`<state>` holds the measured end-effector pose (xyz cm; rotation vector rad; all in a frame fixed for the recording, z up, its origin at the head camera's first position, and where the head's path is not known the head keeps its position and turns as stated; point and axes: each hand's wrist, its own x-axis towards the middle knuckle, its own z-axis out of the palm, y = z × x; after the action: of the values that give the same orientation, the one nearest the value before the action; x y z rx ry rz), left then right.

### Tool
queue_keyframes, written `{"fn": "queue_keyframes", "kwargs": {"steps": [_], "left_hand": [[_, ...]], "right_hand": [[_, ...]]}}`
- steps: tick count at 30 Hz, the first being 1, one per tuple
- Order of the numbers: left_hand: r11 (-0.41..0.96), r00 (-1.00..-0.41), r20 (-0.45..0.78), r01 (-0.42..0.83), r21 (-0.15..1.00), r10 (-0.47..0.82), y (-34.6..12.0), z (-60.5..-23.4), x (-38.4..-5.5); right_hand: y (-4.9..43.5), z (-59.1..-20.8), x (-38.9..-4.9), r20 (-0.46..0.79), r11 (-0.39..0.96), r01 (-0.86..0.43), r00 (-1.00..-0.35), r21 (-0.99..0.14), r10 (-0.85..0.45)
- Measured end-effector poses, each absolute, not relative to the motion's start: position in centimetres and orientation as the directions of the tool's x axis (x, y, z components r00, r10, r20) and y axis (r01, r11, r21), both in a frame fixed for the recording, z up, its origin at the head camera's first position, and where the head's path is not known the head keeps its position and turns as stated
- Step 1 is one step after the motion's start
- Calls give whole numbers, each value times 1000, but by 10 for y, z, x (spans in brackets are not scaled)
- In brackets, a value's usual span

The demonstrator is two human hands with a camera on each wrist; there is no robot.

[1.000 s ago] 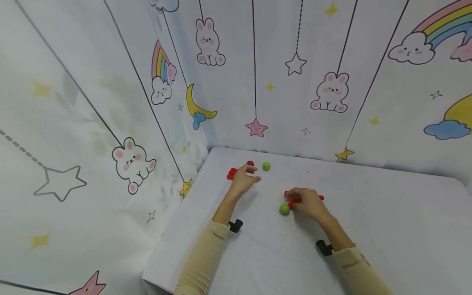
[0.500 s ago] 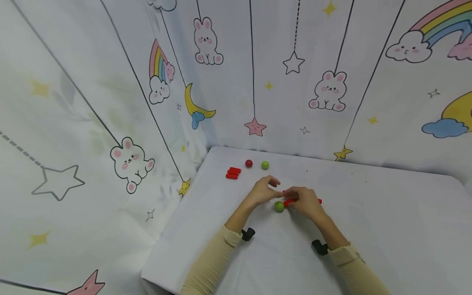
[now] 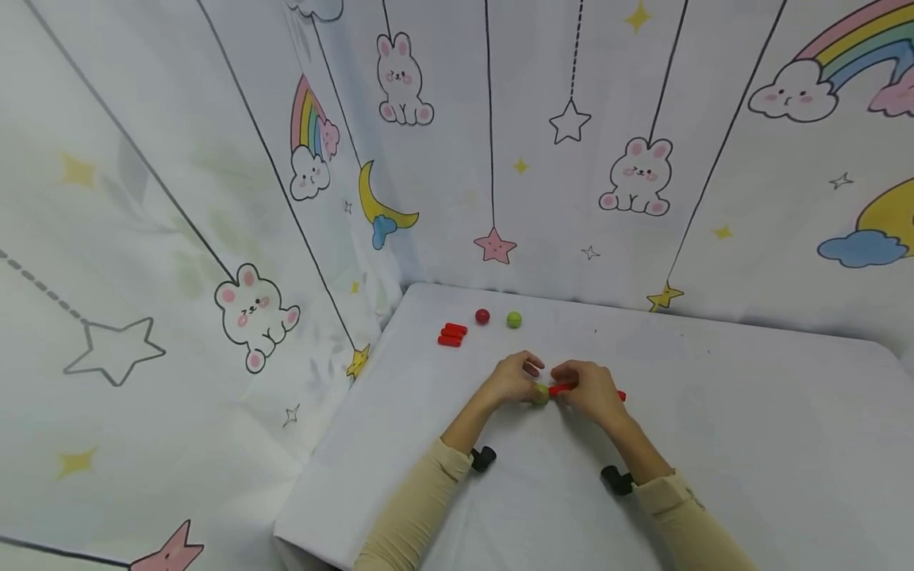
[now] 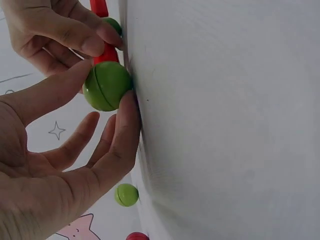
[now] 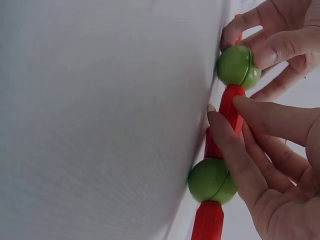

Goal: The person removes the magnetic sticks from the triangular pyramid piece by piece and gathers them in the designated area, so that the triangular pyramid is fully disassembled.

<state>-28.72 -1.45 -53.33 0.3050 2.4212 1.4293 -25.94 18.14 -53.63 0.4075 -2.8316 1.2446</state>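
My left hand (image 3: 516,377) pinches a green ball (image 4: 107,86) between thumb and fingertips, low over the white table. Facing it, my right hand (image 3: 594,390) pinches a short red rod (image 5: 232,106) with thumb and forefinger. The rod's end meets the green ball. Close under the right fingers sits a second green ball (image 5: 210,180), with another red rod (image 5: 207,222) reaching out from its far side. A further red piece (image 5: 212,145) shows between the right fingers and that second ball. From the head view, the right hand hides most of this.
Several red rods (image 3: 452,335) lie together at the far left of the table (image 3: 750,444). Beyond them are a red ball (image 3: 482,316) and a loose green ball (image 3: 514,319). A patterned curtain (image 3: 443,182) stands along the back and left edges.
My left hand has come from beside the far-left rods, rightward and nearer, and now grips the green ball by the right hand. My right hand has stayed nearly in place.
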Motion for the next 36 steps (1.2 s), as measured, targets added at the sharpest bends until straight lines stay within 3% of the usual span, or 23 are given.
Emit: {"fn": "queue_keyframes", "kwargs": {"steps": [14, 23, 29, 36], "left_hand": [[496, -915, -88, 132, 858, 395, -4, -531, -292], [543, -925, -91, 135, 829, 369, -1, -533, -292], [616, -960, -38, 148, 773, 278, -7, -533, -299], [543, -961, -34, 126, 830, 275, -18, -531, -315]], "right_hand": [[189, -537, -263, 137, 632, -262, -961, -729, -240], [192, -541, -263, 83, 647, -212, -971, -732, -224], [194, -533, -260, 36, 641, -166, -977, -749, -210], [194, -526, -260, 24, 611, -168, -971, -774, -236]]}}
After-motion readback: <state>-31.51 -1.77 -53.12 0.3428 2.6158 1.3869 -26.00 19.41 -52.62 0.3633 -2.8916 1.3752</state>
